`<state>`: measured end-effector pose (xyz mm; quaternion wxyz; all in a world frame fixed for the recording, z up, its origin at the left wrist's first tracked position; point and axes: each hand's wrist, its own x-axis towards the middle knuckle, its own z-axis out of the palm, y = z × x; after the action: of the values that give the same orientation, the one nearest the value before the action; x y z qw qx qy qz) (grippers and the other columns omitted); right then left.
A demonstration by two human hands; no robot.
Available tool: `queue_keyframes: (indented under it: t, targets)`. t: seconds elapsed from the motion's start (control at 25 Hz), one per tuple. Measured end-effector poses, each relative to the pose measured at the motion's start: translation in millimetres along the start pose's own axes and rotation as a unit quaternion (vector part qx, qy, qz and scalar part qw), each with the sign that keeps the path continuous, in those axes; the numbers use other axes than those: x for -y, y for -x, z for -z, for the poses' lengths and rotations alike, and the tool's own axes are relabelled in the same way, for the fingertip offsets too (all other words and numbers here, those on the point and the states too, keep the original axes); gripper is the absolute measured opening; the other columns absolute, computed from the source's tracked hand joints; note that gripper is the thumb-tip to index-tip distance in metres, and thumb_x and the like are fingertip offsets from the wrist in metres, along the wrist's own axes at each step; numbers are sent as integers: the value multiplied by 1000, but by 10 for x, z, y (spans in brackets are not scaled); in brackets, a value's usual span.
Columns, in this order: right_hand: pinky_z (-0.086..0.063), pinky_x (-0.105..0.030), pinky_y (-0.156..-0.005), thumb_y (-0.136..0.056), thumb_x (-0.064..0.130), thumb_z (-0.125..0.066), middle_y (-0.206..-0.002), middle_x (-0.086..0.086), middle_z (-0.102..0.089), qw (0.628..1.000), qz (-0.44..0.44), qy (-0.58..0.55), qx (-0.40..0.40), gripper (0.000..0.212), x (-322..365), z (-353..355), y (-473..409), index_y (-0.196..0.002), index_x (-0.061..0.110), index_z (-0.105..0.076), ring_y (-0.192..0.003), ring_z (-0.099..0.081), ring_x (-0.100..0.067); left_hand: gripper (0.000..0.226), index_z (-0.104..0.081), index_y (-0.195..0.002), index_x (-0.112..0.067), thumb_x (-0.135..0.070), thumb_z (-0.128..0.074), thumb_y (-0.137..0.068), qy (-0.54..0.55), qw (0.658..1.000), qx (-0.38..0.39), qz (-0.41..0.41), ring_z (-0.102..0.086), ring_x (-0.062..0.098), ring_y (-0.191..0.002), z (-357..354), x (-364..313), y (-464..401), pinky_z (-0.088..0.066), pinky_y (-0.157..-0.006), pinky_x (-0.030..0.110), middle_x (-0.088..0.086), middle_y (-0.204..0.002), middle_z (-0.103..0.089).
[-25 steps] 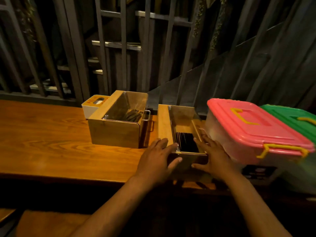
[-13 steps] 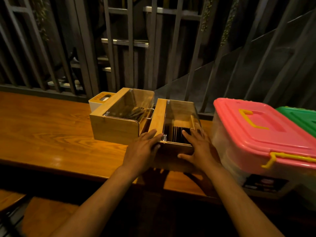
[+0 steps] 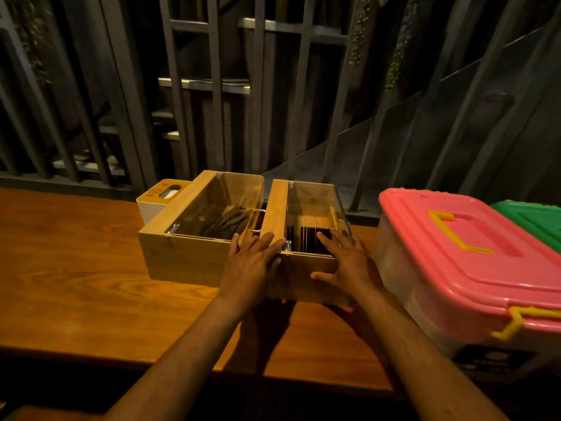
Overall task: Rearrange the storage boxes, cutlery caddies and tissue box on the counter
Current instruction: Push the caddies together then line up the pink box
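Two wooden cutlery caddies with clear lids stand side by side on the wooden counter (image 3: 76, 281). The left caddy (image 3: 185, 256) holds dark cutlery. The right caddy (image 3: 306, 238) holds black items standing in a row. My left hand (image 3: 252, 265) lies flat on the right caddy's front left corner, and my right hand (image 3: 349, 262) presses its front right corner, fingers spread. A white tissue box (image 3: 158, 199) with an orange top sits behind the left caddy. A clear storage box with a pink lid (image 3: 473, 256) stands at the right, a green-lidded box (image 3: 534, 220) behind it.
Dark metal railings (image 3: 212, 101) and a staircase rise behind the counter's far edge. The pink-lidded box stands close to the right caddy's right side. Bare counter stretches to the left of the caddies. The counter's near edge runs just below my forearms.
The right caddy has slid away from me and leftward, and now sits against the left caddy. Both hands moved with it on its front corners.
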<state>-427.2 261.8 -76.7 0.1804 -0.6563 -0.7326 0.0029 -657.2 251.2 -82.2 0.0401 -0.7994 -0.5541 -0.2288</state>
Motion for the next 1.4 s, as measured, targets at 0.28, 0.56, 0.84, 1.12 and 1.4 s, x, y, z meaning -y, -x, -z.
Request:
queue_keyframes:
  t: [0.28,0.56,0.84,1.12,1.4]
  targets:
    - [-14,-47,-120,-73,53,-74,-161,2,-20,999,-21,28,22,93,37,14,-158,-149,40,-22,-148,-10,-35,44,-31,-146,-42,-46,-28,-102,-37,999,5,-12,-39,21,-140,-51,103,-196,-12,-116,49,-7,-157,-34]
    - [-25,-57,-115,-78,52,-69,-163,-3,-5,993,-68,80,57,97,212,98,-47,-151,34,-8,-147,-10,-40,48,-26,-148,-38,-39,-37,-102,-60,998,15,-27,-36,27,-140,-8,85,-185,-17,-116,52,-2,-157,-33]
    - [-39,-39,-108,-83,43,-67,-150,-7,-43,990,-43,47,124,66,389,792,497,-142,27,-42,-135,-42,-29,44,-48,-137,-32,-37,-52,-94,-6,1000,-11,-26,-45,25,-130,331,-386,148,-25,-111,49,-1,-133,-59]
    - [-39,-27,-97,-75,18,-74,-130,-4,-64,991,16,-63,-118,50,-449,2063,1467,-124,24,-64,-115,-59,-24,36,-64,-121,-29,-36,-54,-87,162,980,-76,-93,-59,23,-112,651,-1780,396,-48,-91,45,-2,-117,-68]
    - [-21,-38,-117,-58,50,-86,-155,-11,-32,996,-14,60,64,106,-1918,2175,1897,-146,36,-28,-142,-30,-30,69,-29,-146,-43,-68,-48,-84,92,993,-7,-67,-16,27,-145,376,-3067,546,-18,-118,46,-1,-156,-30]
